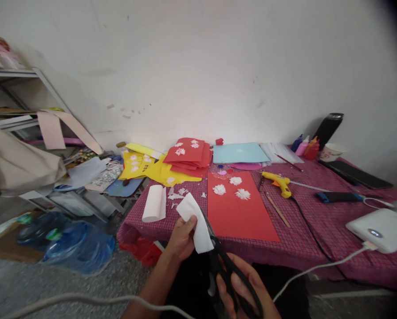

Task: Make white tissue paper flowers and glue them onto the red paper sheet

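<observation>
My left hand (pixel 184 235) pinches a folded strip of white paper (pixel 198 221) over the table's front edge. In my right hand (pixel 248 283) are black-handled scissors (pixel 229 268), fingers through the loops, with the blades along the strip's right side. Whether the blades are apart is hard to make out. Just beyond lies a red sheet (pixel 240 217) bearing three white paper flowers (pixel 242 194). A roll of white paper (pixel 154 204) rests left of my hands, with white scraps (pixel 176 195) beside it.
Red cards (pixel 186 155), yellow cards (pixel 136 167) and a light blue sheet (pixel 240 153) lie at the back. Rightward are a yellow glue gun (pixel 278 182), a wooden stick (pixel 278 210), a white power bank (pixel 381 230) and a black bottle (pixel 329 128). A white cable (pixel 95 299) crosses the foreground.
</observation>
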`<state>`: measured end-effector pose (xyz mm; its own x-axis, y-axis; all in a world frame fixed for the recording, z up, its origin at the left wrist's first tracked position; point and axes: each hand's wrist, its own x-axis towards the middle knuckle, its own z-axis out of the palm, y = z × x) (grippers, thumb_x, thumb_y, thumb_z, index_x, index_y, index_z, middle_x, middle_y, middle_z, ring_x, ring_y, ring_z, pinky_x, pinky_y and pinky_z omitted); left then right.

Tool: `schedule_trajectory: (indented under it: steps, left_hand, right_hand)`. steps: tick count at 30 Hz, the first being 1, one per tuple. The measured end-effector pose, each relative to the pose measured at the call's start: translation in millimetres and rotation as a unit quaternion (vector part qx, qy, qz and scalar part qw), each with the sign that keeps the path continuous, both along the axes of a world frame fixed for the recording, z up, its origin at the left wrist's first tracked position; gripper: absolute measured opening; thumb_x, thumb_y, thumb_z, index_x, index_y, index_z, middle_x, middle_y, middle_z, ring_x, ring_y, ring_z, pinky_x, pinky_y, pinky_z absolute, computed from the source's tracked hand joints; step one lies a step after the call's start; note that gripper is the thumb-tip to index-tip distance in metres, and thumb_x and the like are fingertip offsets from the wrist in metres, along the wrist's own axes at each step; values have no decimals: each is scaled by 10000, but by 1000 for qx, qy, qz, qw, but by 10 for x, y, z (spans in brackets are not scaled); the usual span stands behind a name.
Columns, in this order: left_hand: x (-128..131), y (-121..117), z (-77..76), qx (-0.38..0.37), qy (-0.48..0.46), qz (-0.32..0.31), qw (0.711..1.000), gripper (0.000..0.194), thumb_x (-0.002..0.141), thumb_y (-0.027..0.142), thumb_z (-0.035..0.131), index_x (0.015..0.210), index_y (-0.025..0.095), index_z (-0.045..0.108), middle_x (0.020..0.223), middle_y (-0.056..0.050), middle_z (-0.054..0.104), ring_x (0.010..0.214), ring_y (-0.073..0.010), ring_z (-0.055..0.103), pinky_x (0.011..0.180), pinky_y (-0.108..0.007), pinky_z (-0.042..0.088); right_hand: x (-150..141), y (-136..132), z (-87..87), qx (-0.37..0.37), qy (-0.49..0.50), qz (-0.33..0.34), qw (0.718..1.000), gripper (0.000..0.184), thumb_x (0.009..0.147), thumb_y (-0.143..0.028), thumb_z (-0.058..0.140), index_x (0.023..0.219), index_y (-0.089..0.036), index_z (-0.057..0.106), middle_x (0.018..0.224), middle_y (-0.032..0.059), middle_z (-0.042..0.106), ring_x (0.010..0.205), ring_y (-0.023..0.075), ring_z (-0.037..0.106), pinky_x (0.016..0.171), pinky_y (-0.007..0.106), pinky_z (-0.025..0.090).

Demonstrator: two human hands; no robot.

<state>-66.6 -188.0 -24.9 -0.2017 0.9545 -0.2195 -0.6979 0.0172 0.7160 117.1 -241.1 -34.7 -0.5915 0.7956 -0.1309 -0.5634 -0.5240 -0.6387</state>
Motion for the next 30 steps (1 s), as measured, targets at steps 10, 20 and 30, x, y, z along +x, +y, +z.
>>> schedule_trajectory:
  steps: [10, 20, 30]
  left_hand:
    - [63, -71, -12, -11, 33, -31, 999, 363, 680, 328, 834, 901, 100, 658, 744, -78, 732, 667, -206, 698, 688, -336, 567]
    - [111, -144, -83, -6, 48, -45, 998, 345, 716, 333, 805, 945, 111, 673, 791, -84, 740, 716, -212, 700, 701, -325, 553]
    - [103, -164, -133, -10, 46, -44, 998, 293, 742, 332, 782, 913, 117, 679, 754, -69, 725, 675, -186, 680, 691, -309, 538]
  right_hand:
    - [-22, 67, 42, 6, 68, 2, 998, 387, 836, -396, 682, 1169, -203, 645, 769, 89, 683, 540, 145, 588, 453, 220, 430]
    - [-101, 71, 36, -5, 36, -18, 999, 449, 830, -414, 690, 1206, -179, 623, 733, 73, 668, 505, 133, 577, 413, 200, 411]
    - [-123, 81, 43, 21, 3, -14, 1000, 384, 779, -480, 738, 975, -159, 659, 690, 49, 637, 443, 87, 505, 376, 173, 380]
